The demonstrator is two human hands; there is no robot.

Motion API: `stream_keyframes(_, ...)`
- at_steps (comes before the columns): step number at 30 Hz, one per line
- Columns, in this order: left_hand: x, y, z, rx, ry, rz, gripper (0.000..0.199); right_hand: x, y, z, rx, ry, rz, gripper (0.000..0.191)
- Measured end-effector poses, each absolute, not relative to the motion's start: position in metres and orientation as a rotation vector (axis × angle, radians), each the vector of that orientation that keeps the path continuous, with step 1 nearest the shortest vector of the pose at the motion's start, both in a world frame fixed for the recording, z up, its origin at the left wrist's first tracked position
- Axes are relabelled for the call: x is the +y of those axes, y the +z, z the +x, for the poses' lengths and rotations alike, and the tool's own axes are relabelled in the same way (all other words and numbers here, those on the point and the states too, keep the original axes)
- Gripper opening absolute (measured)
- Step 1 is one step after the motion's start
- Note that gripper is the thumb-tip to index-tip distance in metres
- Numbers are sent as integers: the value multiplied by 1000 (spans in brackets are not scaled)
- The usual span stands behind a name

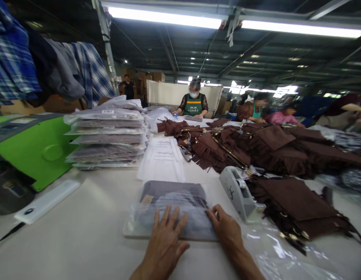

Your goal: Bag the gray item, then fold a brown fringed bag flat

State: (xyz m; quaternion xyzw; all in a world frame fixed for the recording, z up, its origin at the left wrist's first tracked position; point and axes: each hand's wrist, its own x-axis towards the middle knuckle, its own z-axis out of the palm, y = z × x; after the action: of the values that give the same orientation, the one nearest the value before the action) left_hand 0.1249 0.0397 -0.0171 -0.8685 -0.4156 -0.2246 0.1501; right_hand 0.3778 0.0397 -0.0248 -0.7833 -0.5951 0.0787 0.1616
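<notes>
A dark flat item in a clear plastic bag [174, 198] lies on the pale table in front of me, with a small tan label near its upper left. My left hand [167, 237] rests palm down on the bag's lower middle, fingers spread. At the bag's right edge, my right hand [225, 227] has its thumb and curled fingers together, seemingly pinching the plastic. Just right of the bag stands a grey tape dispenser [241, 194]. Behind the bag are white printed sheets or bags [163, 157].
Bagged items form a tall stack [107, 136] at the left, beside a green machine [40, 147] and a white device [48, 201]. Brown fringed bags [303, 206] cover the right. Loose clear plastic [279, 249] lies lower right. Across the table works a person [193, 102].
</notes>
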Motion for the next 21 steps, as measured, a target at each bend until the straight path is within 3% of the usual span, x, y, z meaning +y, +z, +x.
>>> stream_keyframes(2,38,-33,138,-1201,-597,-2454,75,30,-25,391,-1670,202,-2198,22)
stream_keyframes(5,43,-50,138,-1172,-610,-2437,85,9,-16,428,-1484,174,-2069,29)
stream_keyframes(11,56,-64,129,-1076,-723,-2440,79,5,35,511,-1053,156,-1855,46)
stream_keyframes(17,60,-69,127,-1019,-736,-2434,72,52,39,531,-1050,545,-1812,46)
stream_keyframes(21,61,-68,127,-1015,-745,-2430,69,65,40,525,-985,624,-1722,38)
